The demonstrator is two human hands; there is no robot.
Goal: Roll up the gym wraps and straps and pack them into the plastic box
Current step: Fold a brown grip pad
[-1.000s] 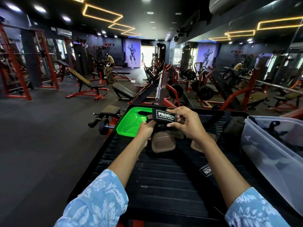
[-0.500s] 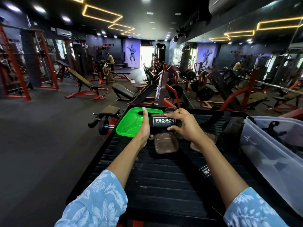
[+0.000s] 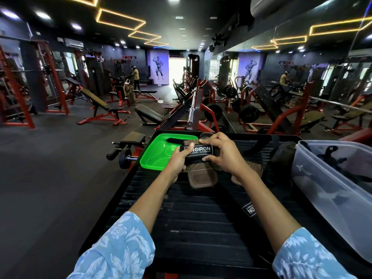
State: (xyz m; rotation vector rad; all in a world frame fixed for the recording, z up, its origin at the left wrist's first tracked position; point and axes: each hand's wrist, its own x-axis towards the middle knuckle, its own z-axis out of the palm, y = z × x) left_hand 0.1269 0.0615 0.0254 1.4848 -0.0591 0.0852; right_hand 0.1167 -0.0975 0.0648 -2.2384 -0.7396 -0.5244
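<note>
Both hands hold the black strap [image 3: 198, 151] at 12 o'clock over the tabletop [image 3: 197, 218]: left hand [image 3: 179, 161] grips its end, right hand [image 3: 225, 156] pinches. I'd roll tight, edges aligned; box [image 3: 322, 178] waits at 2 o'clock.

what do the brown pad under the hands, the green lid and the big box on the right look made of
Brown pad: looks like leather or suede, matte, with pale stitching along its edge. Green lid: glossy moulded plastic, translucent, bright sheen. Box: clear, slightly cloudy plastic; dark straps show through its wall.
</note>
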